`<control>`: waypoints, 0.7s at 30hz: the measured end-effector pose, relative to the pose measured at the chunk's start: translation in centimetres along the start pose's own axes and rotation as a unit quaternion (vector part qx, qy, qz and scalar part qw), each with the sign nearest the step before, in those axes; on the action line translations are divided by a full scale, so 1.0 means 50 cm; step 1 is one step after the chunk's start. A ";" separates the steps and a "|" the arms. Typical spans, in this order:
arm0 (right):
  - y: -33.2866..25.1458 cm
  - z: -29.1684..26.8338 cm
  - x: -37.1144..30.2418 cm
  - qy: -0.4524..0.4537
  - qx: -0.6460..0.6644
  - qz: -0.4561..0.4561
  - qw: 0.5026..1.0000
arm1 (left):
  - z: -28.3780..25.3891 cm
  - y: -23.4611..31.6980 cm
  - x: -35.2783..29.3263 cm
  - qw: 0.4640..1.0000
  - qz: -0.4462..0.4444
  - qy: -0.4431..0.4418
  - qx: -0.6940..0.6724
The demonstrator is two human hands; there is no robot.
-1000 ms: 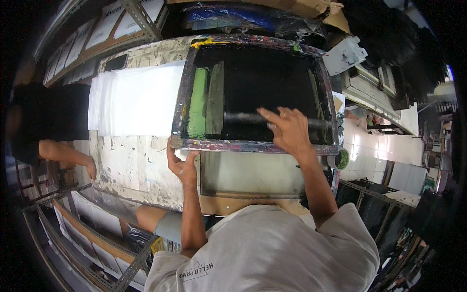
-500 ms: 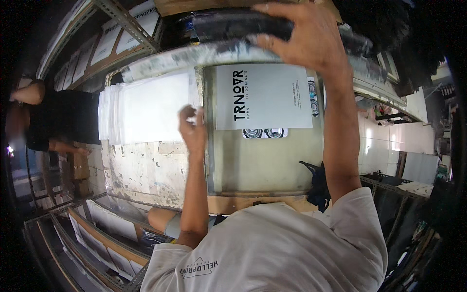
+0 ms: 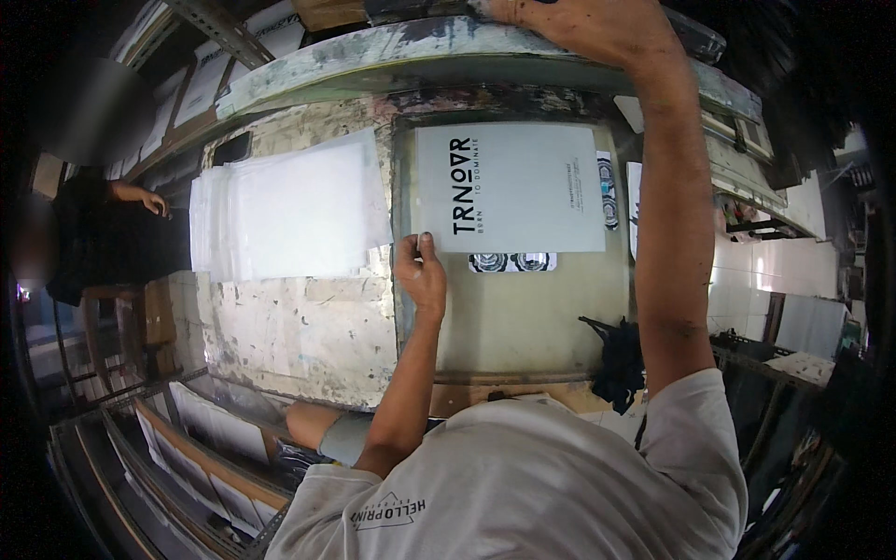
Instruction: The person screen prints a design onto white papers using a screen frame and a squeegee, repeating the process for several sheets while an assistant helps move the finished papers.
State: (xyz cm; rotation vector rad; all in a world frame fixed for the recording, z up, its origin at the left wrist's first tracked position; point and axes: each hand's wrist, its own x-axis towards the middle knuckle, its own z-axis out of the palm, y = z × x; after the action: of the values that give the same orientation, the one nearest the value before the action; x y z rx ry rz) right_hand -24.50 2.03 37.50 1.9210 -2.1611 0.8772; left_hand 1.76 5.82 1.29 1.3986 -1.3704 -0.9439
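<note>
A whitish, translucent printed sheet (image 3: 523,187) with black lettering lies flat on the pale green printing bed (image 3: 532,317). Its near left corner is between the thumb and fingers of my left hand (image 3: 422,278). At the far side, my right hand (image 3: 597,33) grips a paint-stained screen frame (image 3: 373,58) tilted up from the table; its fingertips are partly cut off by the upper edge of the picture. Left of the bed rests a stack of blank white sheets (image 3: 289,210). Labels with round black designs (image 3: 513,262) stick out from under the printed sheet.
A dark phone (image 3: 233,147) lies behind the stack on the worn table (image 3: 289,336). Dark cloth (image 3: 616,364) hangs at the bed's near right corner. Shelving holding flat boards (image 3: 196,439) stands at near left. Another person's hand (image 3: 140,196) shows at far left.
My left hand has moved right, from beside the stack to the printed sheet's corner. My right hand has moved up and away, and the screen frame is raised higher.
</note>
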 end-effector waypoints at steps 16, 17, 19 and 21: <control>-0.036 0.017 -0.020 0.099 -0.094 -0.036 0.990 | -0.455 -0.100 0.181 0.966 -0.076 0.211 -0.129; -0.032 0.015 -0.021 0.098 -0.095 -0.031 0.990 | -0.496 -0.110 0.183 0.966 -0.072 0.220 -0.113; -0.028 0.022 -0.023 0.116 -0.105 -0.013 0.988 | -0.576 -0.137 0.184 0.963 -0.071 0.246 -0.088; -0.033 0.031 -0.022 0.134 -0.104 -0.006 0.986 | -0.651 -0.159 0.184 0.949 -0.077 0.303 -0.040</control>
State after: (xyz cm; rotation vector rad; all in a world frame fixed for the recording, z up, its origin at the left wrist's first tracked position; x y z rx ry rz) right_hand -22.30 2.18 36.27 1.6155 -1.9930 0.8185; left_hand 35.86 -0.49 3.23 1.5778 -0.7615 -0.5792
